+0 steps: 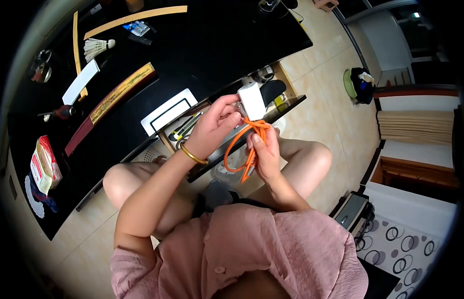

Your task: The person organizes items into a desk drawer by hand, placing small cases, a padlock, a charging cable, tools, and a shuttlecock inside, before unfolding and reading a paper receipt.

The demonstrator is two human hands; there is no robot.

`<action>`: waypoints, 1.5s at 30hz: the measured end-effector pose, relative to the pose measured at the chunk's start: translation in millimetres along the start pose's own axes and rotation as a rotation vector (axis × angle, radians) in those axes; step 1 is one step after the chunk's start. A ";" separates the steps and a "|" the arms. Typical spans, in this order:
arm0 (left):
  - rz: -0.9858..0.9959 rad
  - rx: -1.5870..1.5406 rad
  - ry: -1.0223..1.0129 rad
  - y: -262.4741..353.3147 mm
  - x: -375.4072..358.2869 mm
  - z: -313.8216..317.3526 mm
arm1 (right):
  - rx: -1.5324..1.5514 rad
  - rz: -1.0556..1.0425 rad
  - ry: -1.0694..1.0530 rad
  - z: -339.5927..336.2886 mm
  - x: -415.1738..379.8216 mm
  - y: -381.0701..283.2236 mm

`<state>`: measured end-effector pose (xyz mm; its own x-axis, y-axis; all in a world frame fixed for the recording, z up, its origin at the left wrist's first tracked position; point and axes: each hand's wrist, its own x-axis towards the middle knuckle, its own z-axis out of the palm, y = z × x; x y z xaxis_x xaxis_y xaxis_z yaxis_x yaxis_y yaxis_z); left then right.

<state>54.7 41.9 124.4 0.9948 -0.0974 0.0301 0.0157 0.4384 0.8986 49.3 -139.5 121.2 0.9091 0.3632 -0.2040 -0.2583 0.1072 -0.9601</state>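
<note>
A white charger [252,101] is held up over an open drawer, with a bundled orange cable [235,153] at its lower end. My left hand [219,122], a gold bangle at its wrist, has its fingers curled against the charger's left edge. Something small and shiny shows by those fingertips, too small to make out. My right hand [264,149] is closed round the orange cable just below the charger, thumb on top. A loop of the cable hangs to the left, and a metallic connector end points down.
The drawer [291,105] below my hands holds small items. On the black table [207,45] lie a white tablet-like frame [168,111], a folding fan [123,93], a shuttlecock [98,48], a screwdriver-like tool [62,112] and a red-white packet [45,164]. My knees flank the drawer.
</note>
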 end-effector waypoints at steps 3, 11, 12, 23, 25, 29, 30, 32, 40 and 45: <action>-0.029 0.078 -0.040 -8.9 0.7 -1.8 | 0.237 0.062 0.002 17.8 -3.8 -3.8; -0.111 -0.032 -0.056 -15.2 3.8 -1.8 | 0.232 0.052 -0.013 20.4 -7.8 11.6; -0.099 -0.034 -0.054 -16.7 4.0 -1.7 | 0.232 0.055 -0.011 20.4 -8.4 11.1; -0.114 -0.048 -0.015 -20.3 5.6 -3.3 | 0.076 -0.026 0.005 15.5 -7.4 26.2; -0.109 -0.051 -0.019 -19.8 6.0 -3.3 | 0.077 -0.023 -0.002 16.1 -7.8 24.4; -0.130 -0.056 -0.020 -20.0 6.9 -4.5 | -0.039 -0.002 0.013 18.7 -8.5 16.8; -0.139 -0.055 -0.018 -20.1 7.1 -4.8 | -0.038 -0.002 0.017 16.9 -8.5 19.8; -0.150 -0.054 -0.018 -20.4 7.2 -4.9 | -0.181 -0.065 0.039 12.1 -8.3 28.2; -0.080 -0.117 -0.060 -19.8 4.9 -2.9 | -0.522 -0.273 0.113 3.3 -6.5 33.2; -0.079 -0.099 -0.088 -20.2 4.2 -5.2 | -0.533 -0.315 0.143 5.3 -3.2 38.1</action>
<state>59.0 37.3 104.1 0.9773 -0.2117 0.0032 0.1081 0.5117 0.8523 34.8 -131.6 86.2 0.9591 0.2582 0.1158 0.1936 -0.3003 -0.9340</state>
